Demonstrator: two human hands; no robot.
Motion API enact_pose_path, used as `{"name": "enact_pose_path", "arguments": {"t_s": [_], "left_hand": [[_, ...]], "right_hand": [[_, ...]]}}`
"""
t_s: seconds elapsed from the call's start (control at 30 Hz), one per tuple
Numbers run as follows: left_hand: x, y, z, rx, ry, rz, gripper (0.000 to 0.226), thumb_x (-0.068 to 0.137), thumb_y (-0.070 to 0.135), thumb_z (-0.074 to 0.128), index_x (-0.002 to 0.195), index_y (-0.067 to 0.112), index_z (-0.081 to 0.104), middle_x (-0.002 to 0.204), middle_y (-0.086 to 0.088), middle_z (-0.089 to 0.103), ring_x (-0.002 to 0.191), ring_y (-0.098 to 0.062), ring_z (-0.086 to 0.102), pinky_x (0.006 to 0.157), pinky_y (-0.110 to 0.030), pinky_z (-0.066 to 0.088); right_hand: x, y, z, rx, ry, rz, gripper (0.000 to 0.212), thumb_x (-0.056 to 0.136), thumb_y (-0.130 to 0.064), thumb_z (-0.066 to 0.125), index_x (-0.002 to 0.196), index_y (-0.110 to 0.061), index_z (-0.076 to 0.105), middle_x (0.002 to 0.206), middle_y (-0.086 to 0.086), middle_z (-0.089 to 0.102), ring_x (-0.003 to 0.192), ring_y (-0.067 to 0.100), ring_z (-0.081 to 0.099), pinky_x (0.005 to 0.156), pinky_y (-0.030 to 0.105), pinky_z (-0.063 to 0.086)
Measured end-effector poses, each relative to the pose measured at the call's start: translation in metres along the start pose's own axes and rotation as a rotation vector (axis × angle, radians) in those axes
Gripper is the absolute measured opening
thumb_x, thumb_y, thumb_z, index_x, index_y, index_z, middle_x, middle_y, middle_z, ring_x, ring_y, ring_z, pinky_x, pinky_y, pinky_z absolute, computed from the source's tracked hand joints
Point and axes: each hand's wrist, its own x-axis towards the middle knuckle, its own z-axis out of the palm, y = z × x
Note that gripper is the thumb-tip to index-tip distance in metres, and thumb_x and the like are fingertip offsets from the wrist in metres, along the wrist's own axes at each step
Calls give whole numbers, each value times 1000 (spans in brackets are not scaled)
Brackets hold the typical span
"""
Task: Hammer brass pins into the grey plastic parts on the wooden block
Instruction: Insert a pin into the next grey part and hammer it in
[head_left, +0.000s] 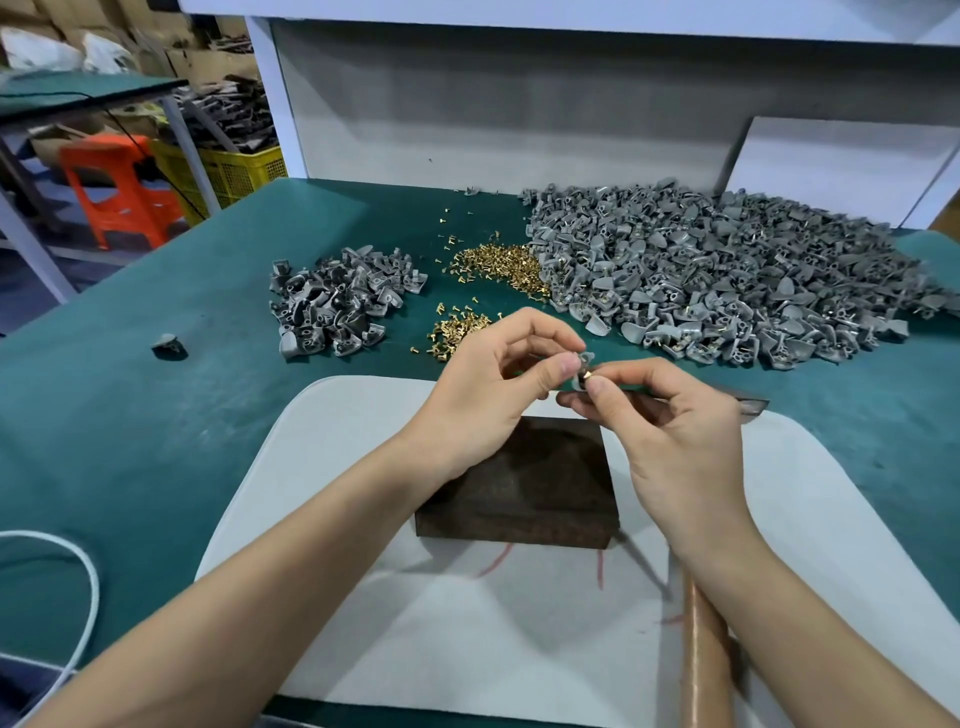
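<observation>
Above the dark wooden block (535, 493), my left hand (483, 395) pinches a small grey plastic part (585, 359) between thumb and fingers. My right hand (670, 431) pinches a brass pin (589, 373) against that part with thumb and forefinger. A hammer runs under the right hand: its dark head (750, 408) sticks out past the knuckles, and its copper-coloured handle (704, 654) lies along the forearm. The block's top is bare where it shows.
The block sits on a white mat (467, 623) on the green table (130, 441). Behind lie a big heap of grey parts (727, 280), a smaller heap (337, 306), two piles of brass pins (498, 262) (454, 330), one stray part (169, 343) and a white cable (88, 587).
</observation>
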Motion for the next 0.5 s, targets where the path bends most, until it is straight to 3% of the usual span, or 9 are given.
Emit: {"name": "enact_pose_path", "arguments": {"t_s": [0.1,0.27,0.5], "left_hand": [[-2,1,0,-5,-64,-32,27,83,0,67,104,17,64,89,8,68,89,-1,65,83,-13,47],[-3,3,1,8,-71,5,38,81,-3,68,110,23,64,96,14,67,97,2,63,84,-11,46],[-3,2,2,-19,-60,2,38,80,-3,69,109,22,64,98,4,68,91,-6,67,84,-15,49]], "right_hand": [[0,-1,-1,-20,25,1,14,83,-5,68,77,-18,69,74,3,73,71,16,72,72,28,58],[1,-3,-3,-26,20,7,17,83,-3,68,77,-19,69,75,2,72,70,17,72,73,31,59],[1,-5,-4,-145,54,3,19,83,-3,68,75,-21,68,71,-2,73,67,15,72,73,44,59]]}}
